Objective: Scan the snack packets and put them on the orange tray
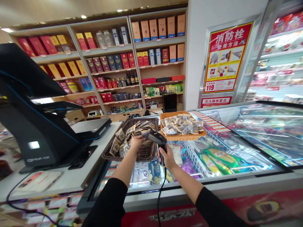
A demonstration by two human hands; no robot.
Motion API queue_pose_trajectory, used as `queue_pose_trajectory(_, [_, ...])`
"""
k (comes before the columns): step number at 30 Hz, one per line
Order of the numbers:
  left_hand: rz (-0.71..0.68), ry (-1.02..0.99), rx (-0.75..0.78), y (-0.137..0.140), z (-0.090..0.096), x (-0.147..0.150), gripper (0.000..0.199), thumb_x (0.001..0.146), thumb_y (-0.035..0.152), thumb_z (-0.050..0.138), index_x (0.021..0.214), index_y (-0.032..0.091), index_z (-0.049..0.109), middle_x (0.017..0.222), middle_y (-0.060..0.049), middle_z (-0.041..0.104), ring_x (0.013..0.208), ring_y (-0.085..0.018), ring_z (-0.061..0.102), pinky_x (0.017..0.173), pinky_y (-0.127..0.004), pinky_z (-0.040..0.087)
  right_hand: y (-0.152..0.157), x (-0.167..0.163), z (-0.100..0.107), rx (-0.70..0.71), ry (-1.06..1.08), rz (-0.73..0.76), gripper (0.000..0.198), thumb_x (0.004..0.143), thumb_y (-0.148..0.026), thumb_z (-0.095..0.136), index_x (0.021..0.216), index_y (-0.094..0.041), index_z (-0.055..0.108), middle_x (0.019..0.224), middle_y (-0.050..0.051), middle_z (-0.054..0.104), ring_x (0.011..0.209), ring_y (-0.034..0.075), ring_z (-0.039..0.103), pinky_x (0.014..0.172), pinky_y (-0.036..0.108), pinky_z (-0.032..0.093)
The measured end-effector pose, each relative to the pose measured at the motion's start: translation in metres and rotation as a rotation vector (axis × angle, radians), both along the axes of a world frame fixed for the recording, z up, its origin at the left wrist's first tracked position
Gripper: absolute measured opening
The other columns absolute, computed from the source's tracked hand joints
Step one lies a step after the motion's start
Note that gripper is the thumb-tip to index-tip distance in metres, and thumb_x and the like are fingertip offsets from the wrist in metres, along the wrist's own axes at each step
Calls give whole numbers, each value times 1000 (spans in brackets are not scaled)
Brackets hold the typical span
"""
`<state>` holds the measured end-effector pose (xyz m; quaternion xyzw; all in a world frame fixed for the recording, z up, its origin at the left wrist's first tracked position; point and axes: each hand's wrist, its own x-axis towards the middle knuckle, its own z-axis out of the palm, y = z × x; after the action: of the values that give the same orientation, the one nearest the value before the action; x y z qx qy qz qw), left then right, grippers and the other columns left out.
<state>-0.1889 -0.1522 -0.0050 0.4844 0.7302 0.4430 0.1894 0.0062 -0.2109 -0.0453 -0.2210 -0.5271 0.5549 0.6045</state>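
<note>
My right hand (167, 156) is wrapped round the handle of a black barcode scanner (158, 137), whose cable hangs down over the freezer front. The scanner's head points left, toward my left hand (137, 142). Between the left fingers is a small snack packet (145, 133), held up just in front of the scanner. Below and around that hand lies a dark brown wicker basket (148, 154) with several similar packets (115, 145) along its left and back. An orange wicker basket (184, 137) beside it holds a heap of small packets (182, 123).
Both baskets rest on the glass lid of a chest freezer (233, 178), with packaged goods inside. At left, a black checkout terminal (42, 138) stands on a white counter (78, 176) with a phone (82, 156). Shelves of boxed bottles (152, 30) line the back wall.
</note>
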Motion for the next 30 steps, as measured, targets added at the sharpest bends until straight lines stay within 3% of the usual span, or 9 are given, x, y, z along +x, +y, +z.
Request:
queue_pose_trajectory(4, [-92, 21, 3, -1, 0, -1, 21, 62, 30, 72, 75, 14, 75, 55, 1, 61, 62, -18, 60, 60, -25, 41, -2, 0, -1, -29, -45, 21, 30, 83, -48, 60, 82, -20, 48, 50, -8, 52, 32, 7, 42, 32, 18, 32])
queue_pose_trajectory(10, [-113, 11, 12, -3, -2, -1, 14, 64, 27, 72, 66, 13, 72, 54, 1, 60, 58, -16, 56, 58, -25, 38, -2, 0, -3, -85, -50, 42, 34, 79, -50, 64, 80, -20, 48, 48, -8, 53, 31, 9, 44, 30, 18, 33])
queue_pose_trajectory(16, [-102, -24, 19, 0, -5, -2, 23, 65, 24, 71, 84, 13, 76, 65, -1, 68, 68, -19, 62, 66, -27, 42, -1, 0, -5, -83, -30, 43, 34, 79, -50, 63, 78, -21, 46, 48, -9, 52, 30, 8, 42, 32, 18, 33])
queue_pose_trajectory(22, [-80, 58, 74, -1, 7, -1, 20, 71, 24, 63, 83, 13, 73, 71, -4, 70, 71, -20, 64, 68, -28, 46, 6, 6, -4, -117, 101, 8, 37, 77, -53, 64, 80, -21, 44, 52, -8, 54, 32, 8, 45, 33, 19, 34])
queue_pose_trajectory(26, [-84, 151, 231, 7, 34, 26, 22, 74, 24, 57, 87, 14, 72, 78, -4, 70, 77, -20, 63, 72, -28, 47, 24, 25, 0, -44, 305, -205, 38, 78, -54, 62, 81, -22, 44, 56, -7, 55, 36, 8, 47, 37, 21, 37])
queue_pose_trajectory(30, [-277, -58, 180, 29, 49, 88, 28, 75, 31, 60, 94, 13, 71, 75, -3, 68, 75, -18, 63, 68, -25, 49, 45, 43, 3, -111, 496, -401, 38, 77, -54, 62, 83, -23, 40, 54, -9, 52, 36, 9, 46, 38, 22, 38])
